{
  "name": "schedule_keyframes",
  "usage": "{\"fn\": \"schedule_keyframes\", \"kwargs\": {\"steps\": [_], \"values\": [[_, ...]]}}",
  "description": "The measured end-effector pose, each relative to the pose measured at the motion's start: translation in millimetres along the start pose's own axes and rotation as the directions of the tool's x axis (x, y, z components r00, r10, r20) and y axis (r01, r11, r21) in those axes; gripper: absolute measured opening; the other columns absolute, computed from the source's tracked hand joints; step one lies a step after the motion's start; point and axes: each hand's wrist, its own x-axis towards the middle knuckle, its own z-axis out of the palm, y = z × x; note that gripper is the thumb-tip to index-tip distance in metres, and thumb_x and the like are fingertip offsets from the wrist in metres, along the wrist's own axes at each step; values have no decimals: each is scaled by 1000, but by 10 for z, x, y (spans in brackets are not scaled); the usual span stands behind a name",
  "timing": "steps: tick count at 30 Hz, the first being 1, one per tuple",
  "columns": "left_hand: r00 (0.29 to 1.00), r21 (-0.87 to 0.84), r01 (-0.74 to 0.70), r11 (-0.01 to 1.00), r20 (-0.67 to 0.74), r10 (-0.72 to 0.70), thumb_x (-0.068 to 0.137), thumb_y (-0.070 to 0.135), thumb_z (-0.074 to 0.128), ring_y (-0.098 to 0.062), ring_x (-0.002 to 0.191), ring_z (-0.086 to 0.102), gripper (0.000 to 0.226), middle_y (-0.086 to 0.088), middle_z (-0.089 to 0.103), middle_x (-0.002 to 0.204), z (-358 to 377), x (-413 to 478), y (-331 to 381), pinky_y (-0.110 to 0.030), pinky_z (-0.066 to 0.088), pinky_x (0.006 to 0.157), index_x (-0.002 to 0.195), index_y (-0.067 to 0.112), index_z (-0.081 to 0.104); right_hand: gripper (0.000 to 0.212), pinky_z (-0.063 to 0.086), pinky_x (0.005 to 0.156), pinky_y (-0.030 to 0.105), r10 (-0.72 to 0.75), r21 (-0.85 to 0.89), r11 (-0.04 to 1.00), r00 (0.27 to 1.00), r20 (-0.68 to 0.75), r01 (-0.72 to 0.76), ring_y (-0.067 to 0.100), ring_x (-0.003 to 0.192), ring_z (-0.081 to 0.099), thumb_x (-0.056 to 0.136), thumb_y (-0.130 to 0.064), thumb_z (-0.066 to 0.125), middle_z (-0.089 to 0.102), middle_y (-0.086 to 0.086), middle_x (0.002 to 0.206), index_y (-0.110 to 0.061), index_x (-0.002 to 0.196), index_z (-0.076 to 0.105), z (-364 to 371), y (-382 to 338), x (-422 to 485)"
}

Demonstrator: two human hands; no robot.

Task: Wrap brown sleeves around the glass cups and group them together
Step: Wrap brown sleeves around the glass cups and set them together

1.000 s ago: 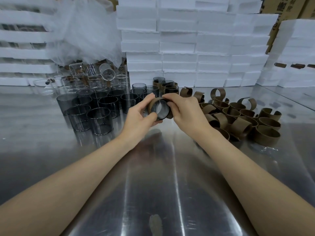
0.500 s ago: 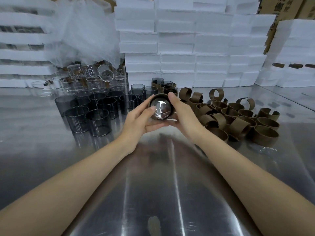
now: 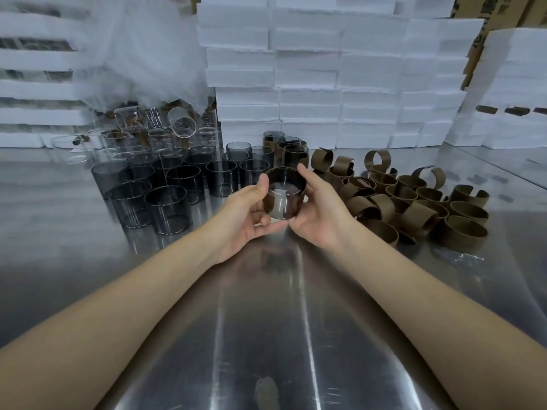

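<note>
- Gripping one smoked glass cup (image 3: 285, 199) btwn both hands, lifted above the counter (image 3: 266, 335), mouth tipping toward the camera.
- Left hand (image 3: 248, 214) curling round the cup's left side: thumb lying on the wall near the rim, fingers reaching under the base.
- Right hand (image 3: 321, 216) cupping the right side, fingers wrapping behind, one fingertip showing at the rim's far edge.
- Brown sleeve (image 3: 298, 204) sitting round the held cup's wall; can't tell whether its ends are meeting.
- Standing left of the hands on the counter: cluster of bare smoked cups (image 3: 177, 187), upright, packed close.
- Sitting behind those, some lying tilted: clear glasses (image 3: 154, 134), w/ a white plastic bag (image 3: 142, 54) hanging over them.
- Standing just beyond the hands, toward the back: a few sleeved cups (image 3: 291, 152), grouped close together.
- Lying to the right: pile of loose sleeves (image 3: 414, 202), curled, some gaping open, some standing on edge.
- Stacking up along the back: white foam boxes (image 3: 325, 69); cardboard (image 3: 500, 7) showing at top right.
</note>
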Motion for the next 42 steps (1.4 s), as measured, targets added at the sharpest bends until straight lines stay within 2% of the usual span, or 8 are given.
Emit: {"fn": "schedule_keyframes", "kwargs": {"steps": [5, 12, 16, 20, 22, 26, 32, 42], "values": [[1000, -64, 13, 998, -20, -15, 80, 50, 59, -5, 46, 34, 61, -2, 56, 80, -29, 25, -1, -29, 58, 78, 127, 11, 60, 32, 57, 78, 43, 58, 103, 993, 998, -18, -56, 34, 91, 72, 97, -36, 55, 73, 19, 100, -8, 109, 64, 18, 15, 28], [999, -90, 15, 996, -45, -19, 77, 49, 62, -6, 44, 31, 64, 3, 55, 69, -50, 61, -17, -27, 58, 74, 127, 9, 61, 39, 61, 64, 41, 68, 168, 983, 997, 30, -72, 34, 85, 73, 101, -33, 47, 71, 20, 105, -7, 128, 57, 44, 30, 38], [999, -66, -44, 997, -18, 43, 82, 47, 58, -6, 51, 41, 60, -3, 62, 87, -32, 46, -67, -31, 58, 81, 128, 9, 60, 35, 57, 75, 35, -19, 52, 999, 999, 28, 17, 25, 85, 73, 101, -33, 45, 72, 16, 102, -6, 117, 62, -2, 16, 52], [983, 97, -169, 981, -61, 175, 80, 36, 66, -13, 81, 61, 59, -6, 62, 116, 3, 17, -113, -44, 54, 96, 134, 15, 54, 24, 54, 82, 31, -142, -95, 985, 990, 22, 144, 19, 89, 68, 97, -26, 51, 71, 8, 100, -12, 111, 65, -18, -48, 61], [946, 261, -262, 929, -118, 300, 79, 24, 74, -13, 99, 63, 64, -3, 59, 128, -6, 17, -122, -39, 54, 95, 138, 24, 49, 30, 51, 93, 37, -142, -131, 981, 990, 10, 142, 24, 104, 64, 94, -24, 52, 68, 11, 109, -12, 120, 63, -33, -43, 63], [877, 525, -325, 787, -145, 459, 77, 4, 80, 15, 94, 56, 80, 9, 53, 129, -89, 56, -144, -21, 53, 86, 142, 31, 42, 34, 50, 99, 44, -79, -118, 990, 997, 15, 81, 32, 118, 60, 97, -24, 50, 64, 15, 116, -12, 127, 61, -33, 41, 42], [848, 492, -390, 778, -137, 511, 73, -22, 68, 8, 99, 57, 77, 10, 56, 122, -111, 77, -165, -13, 51, 76, 117, 40, 56, 39, 42, 103, 39, -105, -221, 970, 994, 18, 106, 26, 104, 57, 97, -13, 41, 63, 11, 115, -19, 133, 57, -42, 30, 50], [865, 403, -397, 825, -136, 482, 71, -31, 58, -11, 107, 59, 72, 0, 58, 122, -125, 68, -152, -13, 51, 72, 114, 27, 58, 33, 51, 97, 42, -93, -237, 966, 995, 45, 101, 27, 107, 61, 99, -20, 47, 65, 12, 114, -14, 129, 59, -67, 14, 59]]}}
